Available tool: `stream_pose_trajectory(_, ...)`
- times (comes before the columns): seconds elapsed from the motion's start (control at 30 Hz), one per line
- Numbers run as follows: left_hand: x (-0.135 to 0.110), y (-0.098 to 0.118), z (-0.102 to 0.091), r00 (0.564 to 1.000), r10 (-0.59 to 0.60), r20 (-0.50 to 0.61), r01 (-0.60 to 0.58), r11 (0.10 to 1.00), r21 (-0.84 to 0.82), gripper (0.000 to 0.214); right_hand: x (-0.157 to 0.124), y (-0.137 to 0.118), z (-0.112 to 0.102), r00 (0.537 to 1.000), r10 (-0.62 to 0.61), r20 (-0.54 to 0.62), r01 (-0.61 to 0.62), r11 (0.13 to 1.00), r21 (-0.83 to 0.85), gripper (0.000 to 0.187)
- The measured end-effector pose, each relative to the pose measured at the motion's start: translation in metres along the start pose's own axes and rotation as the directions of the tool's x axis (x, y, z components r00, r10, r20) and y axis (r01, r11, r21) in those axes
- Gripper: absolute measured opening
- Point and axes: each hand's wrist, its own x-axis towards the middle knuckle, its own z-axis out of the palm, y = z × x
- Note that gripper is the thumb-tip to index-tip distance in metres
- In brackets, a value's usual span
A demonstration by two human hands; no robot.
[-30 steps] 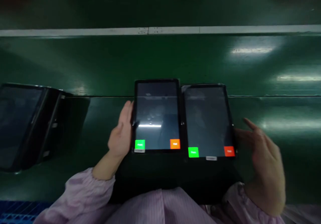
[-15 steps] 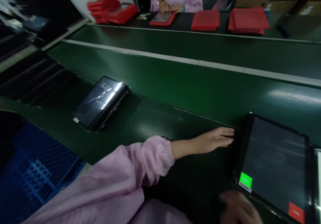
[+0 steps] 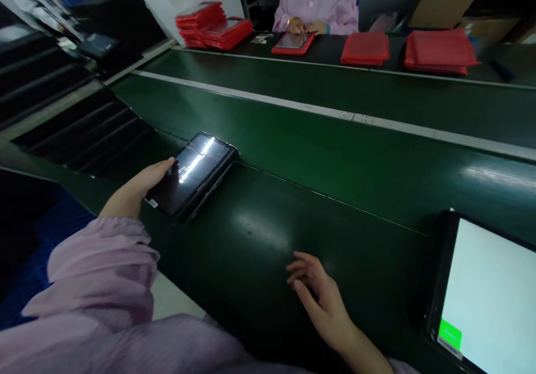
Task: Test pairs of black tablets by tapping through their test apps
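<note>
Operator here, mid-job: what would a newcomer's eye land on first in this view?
The glowing white tablet screen at lower right stands out most, a green button in its corner. Beyond the green conveyor belt, red stacks lie on the far bench. At left, the left hand touches a dark tablet on the belt.

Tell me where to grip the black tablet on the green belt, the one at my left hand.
Grip the long left edge of the black tablet, coming from the left, where your left hand rests against it. The dark frame along that edge gives a hold clear of the glossy screen, and the tablet's slanted pose on the green belt turns that edge toward you.
</note>
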Motion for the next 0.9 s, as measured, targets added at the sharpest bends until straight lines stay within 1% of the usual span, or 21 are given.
stream_pose_trajectory(0.07,-0.001,-0.004,0.008,0.998,-0.054,0.034,0.055,0.998,-0.042,0.041,0.027,0.001,0.018,0.996,0.043,0.078,-0.048,0.997,0.067,0.043)
stream_pose_trajectory(0.1,-0.003,-0.004,0.012,0.997,-0.058,0.047,0.061,0.996,-0.059,0.041,0.041,0.001,0.027,0.992,0.064,0.106,-0.072,0.995,0.075,0.047)
stream_pose_trajectory(0.17,-0.012,-0.001,0.018,0.997,-0.024,0.070,0.030,0.996,-0.083,0.036,0.067,-0.002,0.045,0.984,0.114,0.138,-0.123,0.991,0.054,0.054)
stream_pose_trajectory(0.27,-0.029,0.004,0.027,0.994,0.076,0.084,-0.065,0.990,-0.125,0.031,0.099,-0.011,0.066,0.976,0.173,0.133,-0.177,0.984,0.017,0.072)
stream_pose_trajectory(0.33,-0.043,0.008,0.034,0.986,0.151,0.065,-0.139,0.978,-0.158,0.031,0.114,-0.015,0.074,0.978,0.187,0.091,-0.193,0.980,0.053,0.078)
stream_pose_trajectory(0.37,-0.050,0.011,0.038,0.982,0.183,0.051,-0.172,0.970,-0.172,0.031,0.120,-0.017,0.077,0.980,0.195,0.042,-0.198,0.976,0.087,0.077)
stream_pose_trajectory(0.43,-0.068,0.016,0.045,0.964,0.264,0.029,-0.252,0.944,-0.213,0.035,0.125,-0.017,0.076,0.972,0.218,-0.087,-0.204,0.968,0.148,0.066)
stream_pose_trajectory(0.47,-0.077,0.019,0.048,0.949,0.316,0.020,-0.302,0.922,-0.242,0.038,0.124,-0.016,0.073,0.960,0.231,-0.155,-0.206,0.965,0.164,0.061)
stream_pose_trajectory(0.53,-0.094,0.026,0.053,0.899,0.438,0.019,-0.411,0.856,-0.314,0.044,0.114,-0.015,0.060,0.932,0.255,-0.259,-0.217,0.962,0.168,0.057)
stream_pose_trajectory(0.6,-0.105,0.034,0.055,0.845,0.533,0.050,-0.482,0.798,-0.363,0.042,0.093,-0.015,0.040,0.894,0.281,-0.348,-0.241,0.958,0.152,0.059)
stream_pose_trajectory(0.63,-0.105,0.038,0.056,0.828,0.556,0.074,-0.496,0.787,-0.368,0.042,0.079,-0.016,0.028,0.866,0.297,-0.402,-0.262,0.955,0.140,0.060)
stream_pose_trajectory(0.67,-0.103,0.042,0.057,0.817,0.568,0.099,-0.502,0.786,-0.362,0.044,0.065,-0.018,0.016,0.822,0.295,-0.487,-0.288,0.953,0.092,0.060)
stream_pose_trajectory(0.7,-0.098,0.046,0.058,0.813,0.569,0.125,-0.502,0.793,-0.346,0.045,0.050,-0.019,0.004,0.802,0.278,-0.529,-0.310,0.950,0.030,0.058)
stream_pose_trajectory(0.77,-0.083,0.054,0.062,0.810,0.564,0.164,-0.508,0.813,-0.284,0.050,0.023,-0.022,-0.017,0.787,0.237,-0.570,-0.345,0.934,-0.088,0.052)
stream_pose_trajectory(0.8,-0.074,0.060,0.066,0.804,0.566,0.184,-0.521,0.819,-0.240,0.053,0.010,-0.022,-0.024,0.768,0.201,-0.608,-0.357,0.923,-0.146,0.050)
stream_pose_trajectory(0.87,-0.060,0.074,0.077,0.778,0.588,0.222,-0.573,0.809,-0.131,0.059,-0.009,-0.020,-0.032,0.726,0.093,-0.682,-0.396,0.867,-0.303,0.053)
stream_pose_trajectory(0.9,-0.054,0.083,0.083,0.760,0.607,0.232,-0.609,0.790,-0.071,0.063,-0.015,-0.019,-0.034,0.708,0.010,-0.706,-0.415,0.815,-0.404,0.057)
